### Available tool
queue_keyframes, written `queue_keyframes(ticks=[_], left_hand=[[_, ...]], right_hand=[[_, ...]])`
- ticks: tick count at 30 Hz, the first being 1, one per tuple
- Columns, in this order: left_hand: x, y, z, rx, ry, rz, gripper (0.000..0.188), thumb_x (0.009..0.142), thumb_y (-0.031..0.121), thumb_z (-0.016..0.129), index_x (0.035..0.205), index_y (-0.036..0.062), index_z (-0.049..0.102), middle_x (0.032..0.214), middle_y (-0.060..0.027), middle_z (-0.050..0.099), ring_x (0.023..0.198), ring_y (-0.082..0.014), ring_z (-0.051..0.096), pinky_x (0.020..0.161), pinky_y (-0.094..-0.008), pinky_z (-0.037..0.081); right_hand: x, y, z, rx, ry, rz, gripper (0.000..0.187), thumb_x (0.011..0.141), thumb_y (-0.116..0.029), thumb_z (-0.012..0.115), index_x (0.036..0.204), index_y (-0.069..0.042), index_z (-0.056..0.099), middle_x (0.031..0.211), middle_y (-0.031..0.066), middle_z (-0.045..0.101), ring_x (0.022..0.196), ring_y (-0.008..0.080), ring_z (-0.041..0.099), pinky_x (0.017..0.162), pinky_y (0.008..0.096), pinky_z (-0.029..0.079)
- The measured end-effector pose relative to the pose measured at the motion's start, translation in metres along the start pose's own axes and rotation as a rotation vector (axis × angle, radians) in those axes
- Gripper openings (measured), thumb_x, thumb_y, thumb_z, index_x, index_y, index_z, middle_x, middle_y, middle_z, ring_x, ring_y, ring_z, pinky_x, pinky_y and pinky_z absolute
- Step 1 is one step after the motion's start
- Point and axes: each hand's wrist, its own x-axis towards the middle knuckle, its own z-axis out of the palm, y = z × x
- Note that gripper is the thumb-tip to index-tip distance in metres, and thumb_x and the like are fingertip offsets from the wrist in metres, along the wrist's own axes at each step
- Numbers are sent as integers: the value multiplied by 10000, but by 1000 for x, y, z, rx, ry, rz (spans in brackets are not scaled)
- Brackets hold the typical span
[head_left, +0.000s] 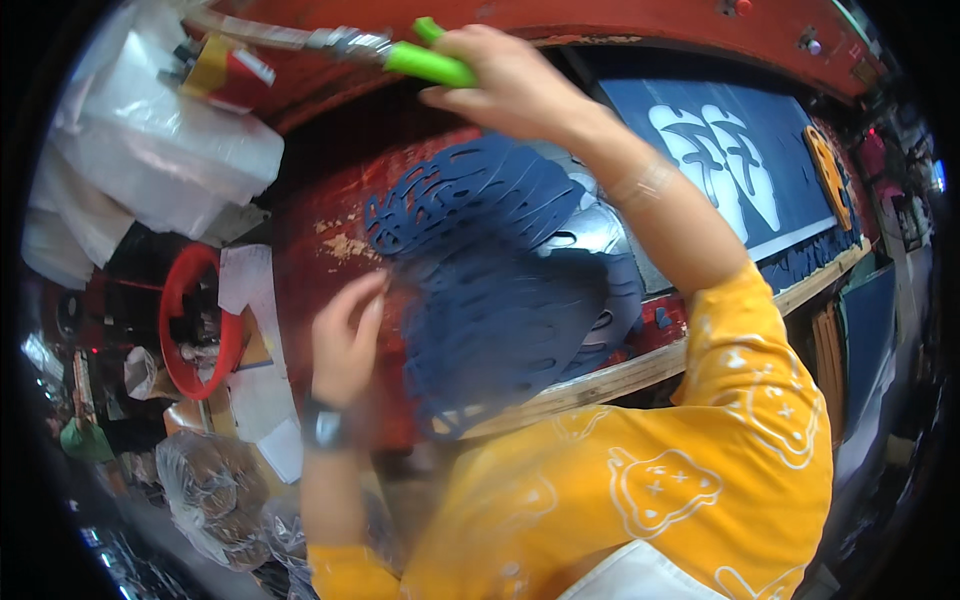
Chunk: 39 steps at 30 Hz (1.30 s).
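My right hand (490, 75) is raised at the far side, closed round the bright green handle of a tool (430, 66). A silver fitting and a pale hose-like length run left from that handle. Lower and to the left, my left hand (345, 335), a dark watch on its wrist, pinches the left edge of a dark blue slotted sheet piece (490, 340). Motion smears this piece and the fingertips, so the exact grip is unclear. Beyond it lies another dark blue slotted piece (480, 190), with more pieces partly hidden underneath.
The worn red work surface (330, 215) has a wooden front edge (610, 382). At the right stands a blue panel (780, 125) with white cut-out shapes, beside an orange shape (826, 175). Plastic-wrapped bundles (160, 140) and a red ring (178, 330) are at the left.
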Motion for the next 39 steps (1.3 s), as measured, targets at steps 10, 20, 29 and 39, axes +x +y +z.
queue_keyframes(ticks=[10,20,29,39], left_hand=[[207,-28,139,527,-208,71,499,815,116,507,1311,69,537,1297,-191,545,1232,-318,493,1056,-386,382],[201,2,118,398,-737,24,567,719,14,622,1276,67,533,1137,-130,569,1112,-252,535,1002,-341,412],[196,4,69,-292,-533,-153,296,742,109,641,1022,45,570,1049,-66,583,982,-141,554,888,-282,454],[209,31,151,622,-736,99,452,730,117,658,1168,87,552,1136,-162,595,1061,-336,576,927,-385,456]], right_hand=[[-184,14,-116,-173,215,665,270,758,-94,747,987,-19,624,860,87,563,718,220,541,662,326,440],[-210,40,-96,-287,309,674,268,713,-133,776,951,-107,655,927,43,608,756,228,615,645,343,478],[-213,42,-89,-293,316,671,227,682,-159,779,881,-127,673,936,39,613,837,258,619,686,371,494],[-215,46,-85,-292,371,648,221,674,-168,776,871,-130,683,943,49,614,860,259,615,702,377,493]])
